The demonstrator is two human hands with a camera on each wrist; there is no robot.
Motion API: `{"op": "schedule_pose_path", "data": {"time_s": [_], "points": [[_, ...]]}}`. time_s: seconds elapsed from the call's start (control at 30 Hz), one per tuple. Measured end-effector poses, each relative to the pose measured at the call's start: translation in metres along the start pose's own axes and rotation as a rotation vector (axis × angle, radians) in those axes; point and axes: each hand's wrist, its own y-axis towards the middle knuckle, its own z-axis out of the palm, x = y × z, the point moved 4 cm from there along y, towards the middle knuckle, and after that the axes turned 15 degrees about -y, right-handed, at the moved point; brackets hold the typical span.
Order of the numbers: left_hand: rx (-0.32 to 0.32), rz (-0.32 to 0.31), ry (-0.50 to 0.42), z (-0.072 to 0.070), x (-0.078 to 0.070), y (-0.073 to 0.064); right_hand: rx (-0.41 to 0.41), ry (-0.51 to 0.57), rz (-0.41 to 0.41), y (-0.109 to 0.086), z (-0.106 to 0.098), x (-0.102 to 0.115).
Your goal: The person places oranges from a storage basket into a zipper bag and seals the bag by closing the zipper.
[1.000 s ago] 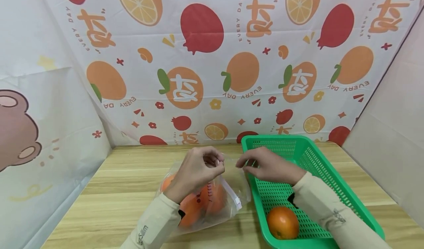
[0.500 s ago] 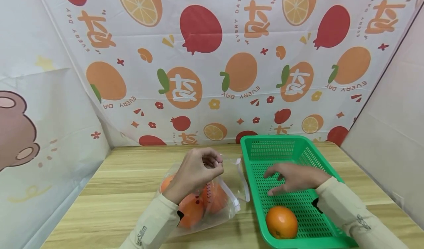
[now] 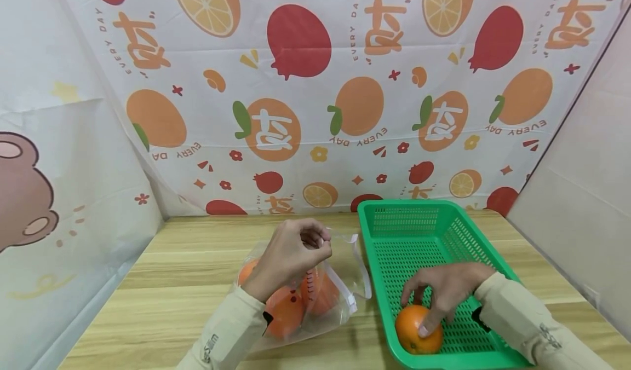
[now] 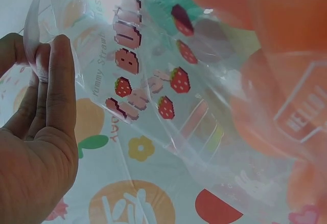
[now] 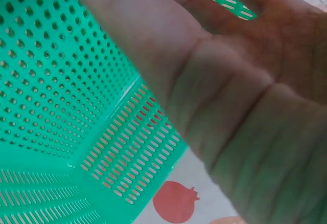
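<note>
My left hand (image 3: 291,252) pinches the mouth edge of a clear zip bag (image 3: 327,319), holding it up so the mouth gapes to the right. Several oranges (image 3: 285,314) lie inside the bag. In the left wrist view, the thumb and fingers of the left hand (image 4: 48,127) meet on the clear film, which has strawberry prints. My right hand (image 3: 451,285) grips a single orange (image 3: 410,326) in the near left corner of the green basket (image 3: 468,227), thumb on its near side and fingers behind. The right wrist view shows the right palm, with that orange hidden.
The basket stands right of the bag, its left wall close to the bag's mouth. A white slider (image 3: 351,303) sits on the zip strip. Wood-grain table (image 3: 187,271) extends to the left. A fruit-print cloth (image 3: 305,113) hangs behind the table.
My right hand has left the bag's mouth, moved right over the basket, then come down onto the orange. The left hand has kept its pinch on the bag, nearly still.
</note>
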Motion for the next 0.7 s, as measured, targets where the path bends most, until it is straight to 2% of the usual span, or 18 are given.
{"op": "schedule_pose_path", "data": {"time_s": [0.23,0.33,0.7], "points": [[-0.005,-0.001,0.005,0.000,0.000,0.000,0.039,0.065,-0.001,0.003,0.005,-0.001],[-0.005,0.004,0.005,0.001,-0.002,-0.001,0.052,0.062,-0.007,0.003,0.006,-0.001],[-0.032,-0.005,-0.004,0.000,-0.006,-0.008,-0.020,0.004,-0.041,0.003,0.012,-0.005]]}}
